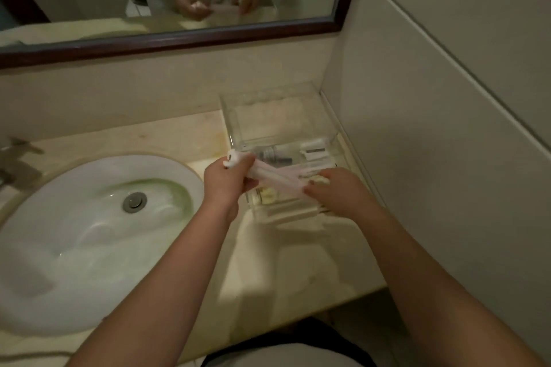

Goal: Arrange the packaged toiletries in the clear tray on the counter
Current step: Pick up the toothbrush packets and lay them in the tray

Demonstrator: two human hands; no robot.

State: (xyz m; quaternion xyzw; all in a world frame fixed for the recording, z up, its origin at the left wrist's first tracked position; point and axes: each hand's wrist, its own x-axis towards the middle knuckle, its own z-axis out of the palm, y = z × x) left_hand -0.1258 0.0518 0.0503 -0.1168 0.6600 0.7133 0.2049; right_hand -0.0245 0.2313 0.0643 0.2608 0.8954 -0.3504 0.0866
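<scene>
A clear plastic tray [238,116] sits on the counter in the corner by the right wall. Inside lie small bottles [275,155] and white packets [313,147]; a yellowish item [269,195] shows under my hands. My left hand [228,177] grips the left end of long pale packaged toiletries [280,177], with a small white packet pinched at the top. My right hand [335,189] holds the right end of the same long packets, just above the tray's near half.
A white oval sink [89,235] with a metal drain [134,202] fills the left of the beige counter [298,262]. A tap [18,164] is at far left. A dark-framed mirror [179,42] hangs behind; a tiled wall [432,128] stands right.
</scene>
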